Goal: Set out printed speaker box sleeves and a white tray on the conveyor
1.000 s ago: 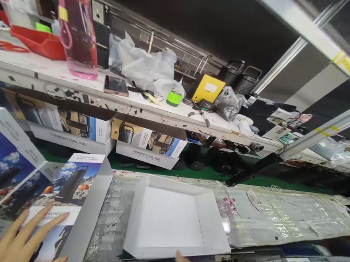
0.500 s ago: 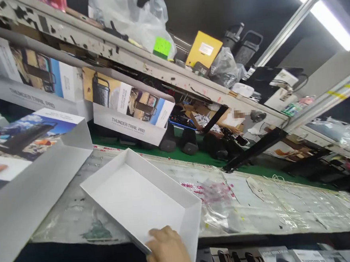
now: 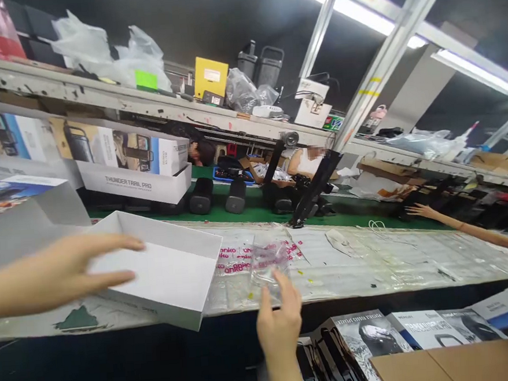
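White box tray [image 3: 159,272] sits at the near edge of your bench [image 3: 393,262], open side up, one corner hanging over the edge towards you. It looks like thin folded card: light, empty, and stiff only along its folded walls, so it would likely slide or tip at a nudge and dent if pinched mid-wall. The corners and the rim of the near wall look like the soundest places to take hold.

Your left hand [image 3: 64,276] is spread flat over the tray's left wall, fingers extended and pointing right across the opening. It touches or hovers at the rim; you are not closed around anything there.

Just right of the tray lies a small clear plastic bag [image 3: 268,262], on top of plastic sheeting with pink print. It looks limp, slick and nearly weightless, best pinched at an edge. Your right hand [image 3: 280,322] reaches up from below the bench edge, fingertips at the bag's lower border, loosely open; whether they have already pinched the film I cannot tell.

Behind, printed product cartons [image 3: 135,170] stand on the green conveyor strip. Another person's arm [image 3: 469,230] stretches across the bench at far right. More printed boxes [image 3: 377,335] lie below your right hand.
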{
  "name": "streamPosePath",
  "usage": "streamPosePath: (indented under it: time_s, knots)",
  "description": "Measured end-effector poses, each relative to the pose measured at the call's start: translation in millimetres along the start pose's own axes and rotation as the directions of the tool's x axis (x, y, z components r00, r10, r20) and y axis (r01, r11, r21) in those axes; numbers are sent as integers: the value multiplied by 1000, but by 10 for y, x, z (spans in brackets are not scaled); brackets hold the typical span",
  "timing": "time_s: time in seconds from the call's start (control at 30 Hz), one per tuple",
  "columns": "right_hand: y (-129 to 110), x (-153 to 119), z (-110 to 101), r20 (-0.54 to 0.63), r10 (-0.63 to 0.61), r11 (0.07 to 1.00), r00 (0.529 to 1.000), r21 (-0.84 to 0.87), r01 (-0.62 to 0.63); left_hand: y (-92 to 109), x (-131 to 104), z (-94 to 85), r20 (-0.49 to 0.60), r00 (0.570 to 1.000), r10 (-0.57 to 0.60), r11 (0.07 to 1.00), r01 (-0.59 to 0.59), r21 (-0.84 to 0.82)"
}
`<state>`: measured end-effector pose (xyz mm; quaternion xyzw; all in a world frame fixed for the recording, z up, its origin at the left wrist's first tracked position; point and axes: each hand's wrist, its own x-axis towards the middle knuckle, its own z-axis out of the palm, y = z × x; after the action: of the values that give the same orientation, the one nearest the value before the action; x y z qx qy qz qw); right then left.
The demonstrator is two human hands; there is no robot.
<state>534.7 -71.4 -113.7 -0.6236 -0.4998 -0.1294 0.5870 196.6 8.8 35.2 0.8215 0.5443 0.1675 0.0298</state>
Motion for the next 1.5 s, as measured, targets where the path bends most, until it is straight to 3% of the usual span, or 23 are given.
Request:
streamPosePath:
  time_s: [0.03,0.07,0.13,0.17,0.2,0.27,0.33,0.37,0.5,0.57,0.6,0.8,0.97,1.1,1.17,1.23,1.4,1.5]
  knots:
    - [225,-22,-50,-37,138,990,990,-22,-139,332,128,106,169,974,150,987,-137,-85]
    - [426,-46,-76,-39,273,962,961,-3,-274,688,250,248,304,908,287,953,-239,-184]
    - [727,-97,-61,50,485,868,873,94,-488,1392,484,606,414,739,531,845,-428,-319]
    - [824,-119,-30,120,541,820,833,146,-553,1703,602,800,456,670,586,810,-485,-330]
    - [889,-136,11,182,567,782,803,187,-594,1968,719,989,510,658,554,830,-483,-279]
    - [943,-155,94,243,590,738,770,225,-636,2327,939,1311,581,675,455,885,-413,-214]
    - [940,-160,148,261,608,716,750,228,-660,2466,1116,1530,630,667,399,914,-348,-210]
    - [930,-161,158,264,617,708,741,225,-669,2469,1180,1602,657,644,393,918,-317,-239]
    - [902,-191,115,334,571,713,750,252,-655,2273,1294,1744,778,476,409,908,-125,-401]
    - [925,-220,87,375,547,721,749,243,-649,2179,1299,1789,800,421,426,889,-31,-457]
    - [948,-232,81,388,543,724,745,233,-649,2152,1296,1814,801,413,433,879,1,-476]
    - [1083,-248,111,453,532,678,715,278,-680,2168,1257,1954,748,505,431,857,29,-514]
    - [1057,-265,114,456,524,669,720,304,-679,2100,1315,2004,778,413,474,831,81,-550]
    - [1057,-269,114,434,523,681,734,305,-666,2064,1350,2047,776,413,477,841,41,-539]
    - [1065,-275,121,437,528,669,728,313,-674,2082,1325,2048,765,439,472,852,-4,-524]
    - [1069,-284,141,424,540,642,727,352,-681,2116,1279,2032,735,491,467,863,-72,-500]
    - [1038,-281,228,313,586,580,748,482,-656,2205,1171,1988,594,623,509,860,-346,-375]
    - [1000,-251,272,245,620,609,745,447,-655,2242,1164,2019,573,643,508,860,-412,-301]
